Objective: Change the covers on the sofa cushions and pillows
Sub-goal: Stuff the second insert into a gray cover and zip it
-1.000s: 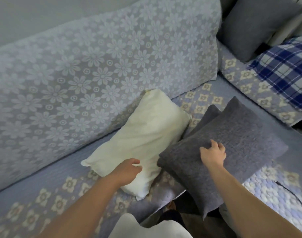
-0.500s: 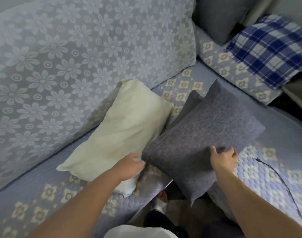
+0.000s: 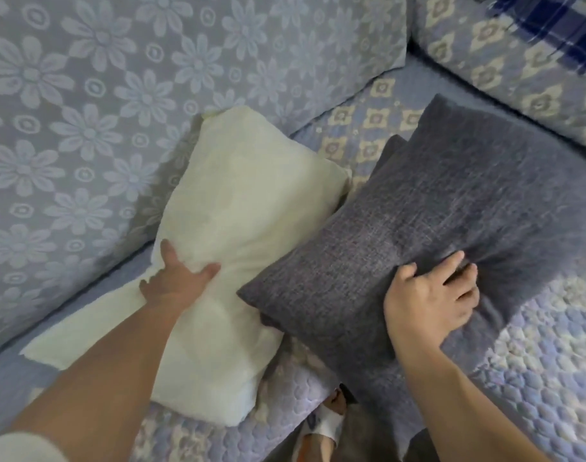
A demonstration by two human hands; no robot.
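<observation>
A bare cream pillow (image 3: 238, 208) lies on the sofa seat, leaning against the flowered backrest. My left hand (image 3: 173, 281) presses into its middle, thumb and fingers spread and digging into the fabric. To its right a grey covered cushion (image 3: 451, 208) lies tilted over a second grey piece whose corner shows behind it. My right hand (image 3: 431, 295) grips the grey cushion's near edge, fingers curled into the cloth and bunching it.
The sofa backrest (image 3: 85, 111) carries a blue-grey flower cover. The seat (image 3: 371, 121) has a quilted patterned cover. Another seat cushion (image 3: 504, 61) runs along the back right with a blue plaid pillow (image 3: 551, 31) on it. My foot (image 3: 328, 425) shows below the seat edge.
My left hand moved up from the cream pillow's lower end onto its middle. My right hand closed tighter on the grey cushion's edge. The camera moved closer.
</observation>
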